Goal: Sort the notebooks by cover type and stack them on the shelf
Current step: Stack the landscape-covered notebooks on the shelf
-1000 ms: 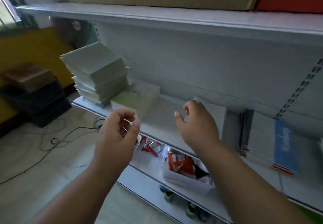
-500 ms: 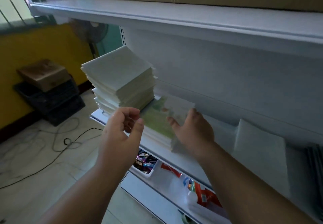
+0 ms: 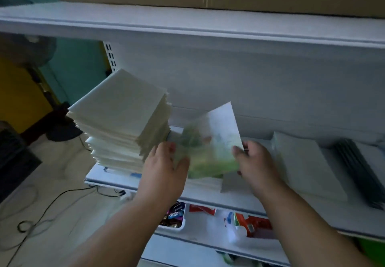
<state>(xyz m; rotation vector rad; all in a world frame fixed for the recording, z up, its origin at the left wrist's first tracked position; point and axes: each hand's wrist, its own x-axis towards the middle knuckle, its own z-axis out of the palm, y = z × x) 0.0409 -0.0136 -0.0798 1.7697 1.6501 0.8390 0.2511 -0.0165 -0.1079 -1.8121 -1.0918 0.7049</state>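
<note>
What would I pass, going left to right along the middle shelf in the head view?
Tall stack of white notebooks → left hand → green-covered notebook, tilted up and held by both hands → right hand → low white stack → dark notebooks.

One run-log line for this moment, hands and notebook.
left hand: holds green-cover notebook | right hand: grips its right edge | notebook: tilted above low pile | tall white stack: beside, left

Both bare forearms reach toward 12 o'clock. The left hand (image 3: 164, 167) at 10 o'clock and right hand (image 3: 255, 162) at 2 o'clock grip a notebook (image 3: 212, 143) between them, thumbs on top.
</note>
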